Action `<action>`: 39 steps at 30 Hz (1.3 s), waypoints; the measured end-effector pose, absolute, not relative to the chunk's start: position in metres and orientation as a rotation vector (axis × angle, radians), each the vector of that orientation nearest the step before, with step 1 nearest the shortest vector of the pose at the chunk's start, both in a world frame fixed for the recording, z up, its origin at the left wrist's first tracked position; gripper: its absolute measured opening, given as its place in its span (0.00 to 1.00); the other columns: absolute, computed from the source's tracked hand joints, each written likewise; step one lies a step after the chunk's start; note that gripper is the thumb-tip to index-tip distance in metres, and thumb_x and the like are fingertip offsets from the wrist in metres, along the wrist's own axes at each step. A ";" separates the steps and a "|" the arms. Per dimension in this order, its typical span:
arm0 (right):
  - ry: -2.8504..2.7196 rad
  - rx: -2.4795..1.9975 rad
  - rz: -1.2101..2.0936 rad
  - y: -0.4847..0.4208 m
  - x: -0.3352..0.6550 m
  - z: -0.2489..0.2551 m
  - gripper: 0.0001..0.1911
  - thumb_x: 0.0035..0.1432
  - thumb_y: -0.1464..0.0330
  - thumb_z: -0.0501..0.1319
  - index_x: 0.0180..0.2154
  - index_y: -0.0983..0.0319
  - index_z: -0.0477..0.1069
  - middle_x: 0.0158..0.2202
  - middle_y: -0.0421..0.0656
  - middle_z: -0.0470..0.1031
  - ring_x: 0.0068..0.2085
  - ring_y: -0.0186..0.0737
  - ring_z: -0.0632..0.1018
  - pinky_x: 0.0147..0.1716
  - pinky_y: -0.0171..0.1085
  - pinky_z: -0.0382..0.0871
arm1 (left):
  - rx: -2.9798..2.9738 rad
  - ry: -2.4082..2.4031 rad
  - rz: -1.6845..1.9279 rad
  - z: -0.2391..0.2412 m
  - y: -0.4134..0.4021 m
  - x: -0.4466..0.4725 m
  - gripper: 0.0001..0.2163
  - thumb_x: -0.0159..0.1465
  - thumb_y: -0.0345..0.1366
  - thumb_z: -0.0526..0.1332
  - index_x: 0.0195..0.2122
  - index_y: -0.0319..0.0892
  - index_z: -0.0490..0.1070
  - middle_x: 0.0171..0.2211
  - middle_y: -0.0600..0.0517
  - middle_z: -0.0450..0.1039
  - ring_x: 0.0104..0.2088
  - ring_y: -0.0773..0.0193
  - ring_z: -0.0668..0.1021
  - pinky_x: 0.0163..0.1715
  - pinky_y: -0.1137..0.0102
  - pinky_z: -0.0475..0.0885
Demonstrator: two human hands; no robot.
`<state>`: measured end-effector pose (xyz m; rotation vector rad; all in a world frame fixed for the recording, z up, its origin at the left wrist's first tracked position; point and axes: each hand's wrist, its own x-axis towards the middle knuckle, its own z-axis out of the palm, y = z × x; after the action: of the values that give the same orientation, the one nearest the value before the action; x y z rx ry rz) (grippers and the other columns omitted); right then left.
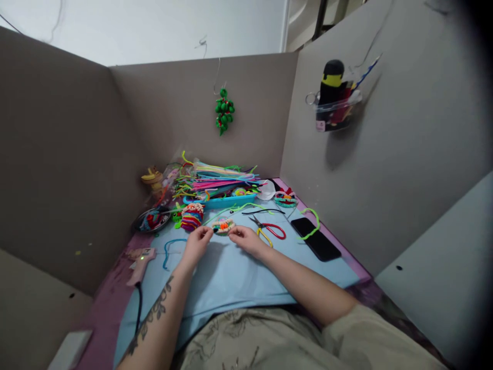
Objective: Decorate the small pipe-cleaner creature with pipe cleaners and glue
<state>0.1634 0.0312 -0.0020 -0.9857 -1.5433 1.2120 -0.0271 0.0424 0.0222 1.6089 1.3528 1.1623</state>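
A small pipe-cleaner piece (224, 226) in cream, orange and green is between my hands, just above the blue cloth (246, 277). At its left edge my left hand (198, 244) is closed in a pinch, beside a small dark spot. The thumb and fingers of my right hand (248, 240) pinch its right edge. Near my right hand lie pliers (269, 228) with red and yellow handles. Just beyond my left hand stands a striped, multicoloured pipe-cleaner shape (192, 217). A bent blue pipe cleaner (167, 253) rests left of my left hand.
A pink glue gun (140, 266) with a black cord lies at the left. Behind are a blue tray (219, 202), bundled pipe cleaners (227, 177) and a bowl (154, 220). A phone (316, 240) lies right, under a green pipe cleaner (314, 222). Grey partitions (254, 103) surround the table.
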 end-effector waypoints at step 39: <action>-1.973 -1.127 0.409 0.040 0.163 -0.016 0.26 0.49 0.75 0.55 0.52 0.60 0.64 0.55 0.48 0.62 0.57 0.44 0.60 0.56 0.46 0.54 | 2.422 1.587 0.856 -0.004 0.068 -0.033 0.16 0.59 0.25 0.50 0.42 0.41 0.74 0.40 0.48 0.72 0.39 0.63 0.73 0.40 0.72 0.66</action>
<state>0.1629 0.0402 -0.0160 -1.1268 -1.9734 0.4094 -0.0329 0.0678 -0.0038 2.4216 1.5865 0.8563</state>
